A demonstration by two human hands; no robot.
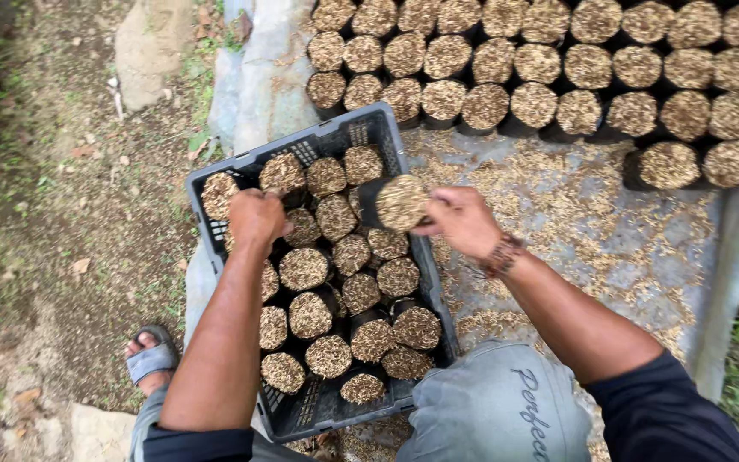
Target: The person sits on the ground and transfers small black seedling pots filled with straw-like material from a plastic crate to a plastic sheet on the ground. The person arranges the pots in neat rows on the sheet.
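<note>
Your right hand [464, 221] is closed around one husk-filled black bag [397, 202], lifted and tipped just above the grey crate [318, 411]. Your left hand [256, 218] is fisted down among the bags in the crate [305, 269]; what it grips I can't tell. Rows of bags [540, 81] sit beyond your right hand on the plastic sheet [609, 248].

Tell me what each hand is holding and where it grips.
The right hand holds a filled black grow bag by its upper side, tilted over the grey crate. The left hand closes on another bag inside; its grip point is hidden.
</note>
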